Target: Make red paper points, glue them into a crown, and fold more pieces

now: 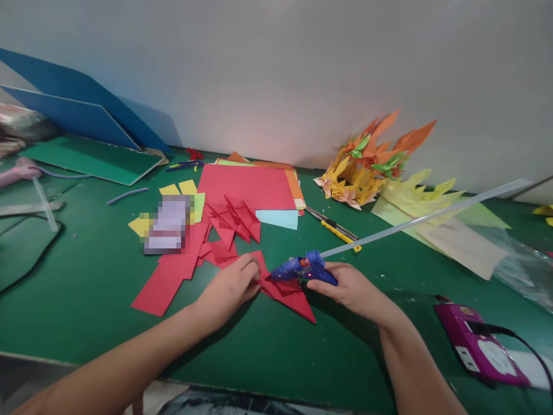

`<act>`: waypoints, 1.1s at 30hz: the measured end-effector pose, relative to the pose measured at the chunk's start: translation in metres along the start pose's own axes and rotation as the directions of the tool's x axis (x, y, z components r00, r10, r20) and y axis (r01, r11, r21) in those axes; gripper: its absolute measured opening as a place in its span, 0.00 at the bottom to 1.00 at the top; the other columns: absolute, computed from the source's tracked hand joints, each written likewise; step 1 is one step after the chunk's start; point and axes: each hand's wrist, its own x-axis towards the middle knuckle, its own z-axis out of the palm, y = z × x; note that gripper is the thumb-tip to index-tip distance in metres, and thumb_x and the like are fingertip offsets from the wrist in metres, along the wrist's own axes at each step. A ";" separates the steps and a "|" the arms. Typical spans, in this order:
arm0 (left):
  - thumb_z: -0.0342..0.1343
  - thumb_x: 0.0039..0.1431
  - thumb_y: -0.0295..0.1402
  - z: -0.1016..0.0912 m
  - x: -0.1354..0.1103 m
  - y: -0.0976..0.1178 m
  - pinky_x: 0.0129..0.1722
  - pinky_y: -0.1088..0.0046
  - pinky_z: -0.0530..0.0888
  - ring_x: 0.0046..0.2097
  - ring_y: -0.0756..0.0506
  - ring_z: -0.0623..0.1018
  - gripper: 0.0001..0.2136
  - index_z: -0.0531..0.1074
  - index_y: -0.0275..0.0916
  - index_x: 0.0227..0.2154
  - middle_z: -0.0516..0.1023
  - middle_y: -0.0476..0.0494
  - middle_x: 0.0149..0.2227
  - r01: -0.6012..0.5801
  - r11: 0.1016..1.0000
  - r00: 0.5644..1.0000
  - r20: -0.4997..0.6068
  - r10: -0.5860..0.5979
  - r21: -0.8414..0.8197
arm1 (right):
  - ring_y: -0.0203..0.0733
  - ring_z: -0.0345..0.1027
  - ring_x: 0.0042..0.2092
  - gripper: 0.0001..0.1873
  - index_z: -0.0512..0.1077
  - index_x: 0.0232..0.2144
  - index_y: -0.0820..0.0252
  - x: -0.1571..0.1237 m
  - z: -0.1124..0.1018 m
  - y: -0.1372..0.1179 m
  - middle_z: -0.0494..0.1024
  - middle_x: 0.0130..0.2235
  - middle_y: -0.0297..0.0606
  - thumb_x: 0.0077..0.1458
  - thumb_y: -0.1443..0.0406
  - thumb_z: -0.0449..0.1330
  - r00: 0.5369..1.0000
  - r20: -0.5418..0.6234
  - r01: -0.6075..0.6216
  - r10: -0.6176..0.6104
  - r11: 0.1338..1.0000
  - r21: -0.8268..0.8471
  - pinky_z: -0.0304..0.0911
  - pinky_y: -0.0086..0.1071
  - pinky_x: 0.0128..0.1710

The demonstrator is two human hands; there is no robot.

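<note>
My right hand (351, 287) is wrapped round the handle of a blue glue gun (298, 267), with a long clear glue stick (423, 218) rising out of its back end. The gun's nozzle touches or nearly touches a folded red paper piece (294, 297). My left hand (231, 290) pinches that piece by its left side, fingers closed on the paper. Beyond it lie several folded red paper points (235, 219). To the left, red paper strips (162, 285) overlap on the green table.
Behind are a stack of coloured paper (246, 185), a yellow utility knife (341, 233) and an orange-yellow paper ornament (367, 164). A magenta power strip (479, 344) sits at right. Blue boards (82, 118), a pink glue gun (21, 171) and a blurred-out phone-shaped object (167, 225) are at left.
</note>
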 end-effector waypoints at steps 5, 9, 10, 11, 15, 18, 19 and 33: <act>0.49 0.57 0.22 0.001 0.000 0.000 0.34 0.74 0.73 0.34 0.49 0.73 0.06 0.61 0.39 0.28 0.67 0.47 0.35 0.000 1.000 1.000 -0.005 0.000 -0.009 | 0.40 0.64 0.30 0.20 0.74 0.30 0.62 -0.002 -0.001 -0.001 0.76 0.29 0.36 0.50 0.51 0.56 1.000 0.025 -0.012 0.013 1.000 -0.012 0.58 0.30 0.31; 0.48 0.57 0.22 0.000 -0.001 0.001 0.33 0.73 0.73 0.34 0.49 0.73 0.06 0.61 0.39 0.28 0.67 0.47 0.35 0.002 1.000 1.000 -0.001 -0.002 -0.023 | 0.42 0.66 0.31 0.20 0.75 0.31 0.61 -0.002 -0.001 0.001 0.77 0.30 0.35 0.50 0.50 0.57 1.000 0.022 -0.005 0.005 1.000 -0.005 0.59 0.31 0.33; 0.48 0.57 0.22 -0.001 -0.001 0.001 0.33 0.73 0.73 0.34 0.49 0.73 0.06 0.61 0.39 0.29 0.67 0.47 0.35 0.001 1.000 1.000 -0.001 -0.001 -0.027 | 0.43 0.66 0.31 0.20 0.75 0.31 0.60 -0.003 -0.001 0.002 0.77 0.30 0.35 0.50 0.50 0.57 1.000 0.020 -0.005 0.005 1.000 -0.011 0.60 0.31 0.33; 0.48 0.57 0.22 -0.001 -0.001 0.001 0.33 0.73 0.73 0.33 0.49 0.73 0.06 0.61 0.39 0.29 0.67 0.47 0.35 -0.001 1.000 1.000 -0.002 0.001 -0.030 | 0.43 0.66 0.31 0.20 0.75 0.31 0.60 -0.003 -0.001 0.002 0.77 0.30 0.35 0.50 0.49 0.58 1.000 0.018 -0.008 0.009 1.000 -0.020 0.60 0.32 0.34; 0.48 0.58 0.23 -0.001 -0.001 0.000 0.33 0.73 0.72 0.33 0.48 0.72 0.05 0.61 0.39 0.29 0.67 0.47 0.34 -0.010 1.000 1.000 -0.012 0.010 -0.014 | 0.43 0.66 0.31 0.19 0.75 0.29 0.59 -0.004 -0.003 0.000 0.77 0.29 0.36 0.49 0.49 0.58 0.998 0.032 -0.046 0.047 0.999 -0.009 0.60 0.32 0.33; 0.49 0.58 0.24 0.000 -0.001 0.000 0.34 0.73 0.72 0.34 0.48 0.73 0.04 0.62 0.39 0.31 0.68 0.47 0.35 -0.004 1.000 1.000 -0.022 0.004 -0.002 | 0.42 0.65 0.29 0.20 0.75 0.31 0.61 -0.006 -0.006 -0.002 0.76 0.29 0.36 0.48 0.50 0.59 0.995 0.069 -0.073 0.071 0.997 0.032 0.59 0.31 0.29; 0.50 0.59 0.24 0.000 -0.001 0.001 0.33 0.73 0.72 0.33 0.49 0.73 0.04 0.62 0.39 0.32 0.68 0.47 0.36 0.004 1.000 1.000 -0.025 -0.003 0.003 | 0.41 0.65 0.29 0.20 0.74 0.31 0.62 -0.006 -0.006 -0.002 0.75 0.29 0.36 0.48 0.50 0.59 0.995 0.074 -0.076 0.073 0.996 0.038 0.59 0.30 0.28; 0.43 0.66 0.29 -0.003 0.001 0.002 0.37 0.73 0.73 0.36 0.47 0.74 0.11 0.70 0.37 0.34 0.72 0.44 0.37 -0.076 0.996 0.997 0.029 0.074 0.055 | 0.30 0.56 0.18 0.28 0.61 0.37 0.59 -0.006 -0.011 0.005 0.66 0.21 0.26 0.44 0.44 0.60 0.977 -0.100 -0.134 0.187 0.910 0.393 0.51 0.25 0.17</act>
